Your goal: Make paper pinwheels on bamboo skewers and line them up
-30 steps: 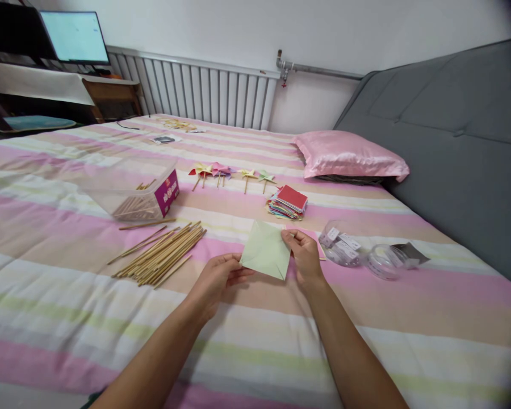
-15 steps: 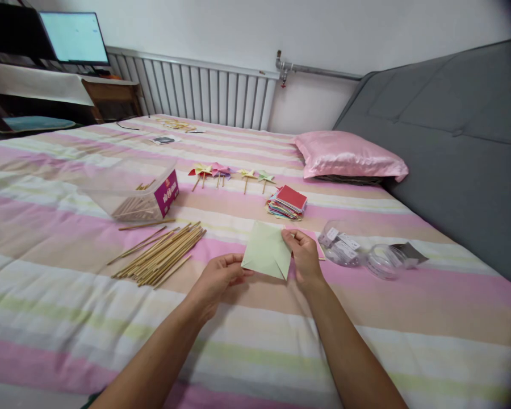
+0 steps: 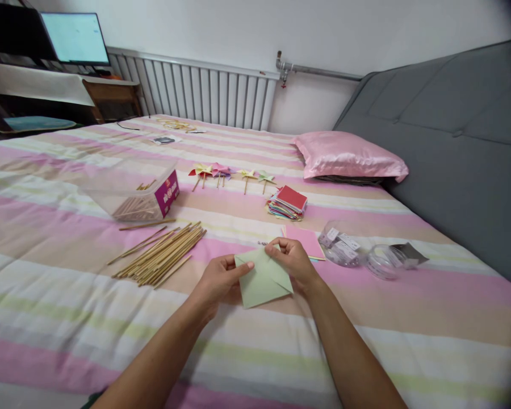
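Note:
Both my hands hold a light green paper square [image 3: 262,279] just above the striped bedsheet [image 3: 68,307]. My left hand [image 3: 218,282] pinches its left corner. My right hand [image 3: 295,262] grips the upper right part, folding an edge of the paper towards me. A pink paper sheet [image 3: 306,240] lies flat right behind my right hand. A pile of thin wooden sticks [image 3: 162,254] lies to the left of my left hand.
A stack of coloured paper squares [image 3: 288,202] and a row of small finished pinwheels [image 3: 230,173] lie farther back. A clear box with sticks [image 3: 134,192] is at left. Clear round containers [image 3: 357,253] sit at right, near a pink pillow [image 3: 349,156] and grey headboard [image 3: 460,147].
The green paper has come down and nearer to me, and is now partly folded. My right hand moved left over its top, uncovering the pink sheet behind it.

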Tool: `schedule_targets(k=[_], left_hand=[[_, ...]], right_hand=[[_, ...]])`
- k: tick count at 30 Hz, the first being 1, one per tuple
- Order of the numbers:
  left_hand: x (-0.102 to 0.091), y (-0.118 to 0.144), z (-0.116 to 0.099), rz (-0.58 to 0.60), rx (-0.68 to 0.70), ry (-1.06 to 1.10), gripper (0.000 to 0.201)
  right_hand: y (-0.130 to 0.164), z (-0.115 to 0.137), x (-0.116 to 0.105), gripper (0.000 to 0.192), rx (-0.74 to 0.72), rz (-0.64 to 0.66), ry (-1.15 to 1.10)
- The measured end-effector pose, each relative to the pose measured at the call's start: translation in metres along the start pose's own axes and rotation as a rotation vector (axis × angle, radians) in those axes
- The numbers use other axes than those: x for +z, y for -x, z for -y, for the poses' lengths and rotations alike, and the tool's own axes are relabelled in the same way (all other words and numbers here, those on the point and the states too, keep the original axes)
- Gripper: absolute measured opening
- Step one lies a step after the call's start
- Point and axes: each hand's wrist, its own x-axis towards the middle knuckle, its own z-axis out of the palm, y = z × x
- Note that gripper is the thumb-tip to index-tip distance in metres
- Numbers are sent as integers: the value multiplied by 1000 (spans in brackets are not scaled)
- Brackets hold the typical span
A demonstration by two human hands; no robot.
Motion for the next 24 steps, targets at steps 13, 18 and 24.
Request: schedule_targets(k=[13,18,24], left_hand=[[-6,-6,0,-191,110,147,29],[-7,-6,-2,-211,141,229,29],[-6,-2,-4,-155,84,134,27]], right_hand=[[-3,1,-8,41,-14,130,18],[-5,0,-10,39,-51,80,44],[-6,2,-9,31,-87,28,-30]])
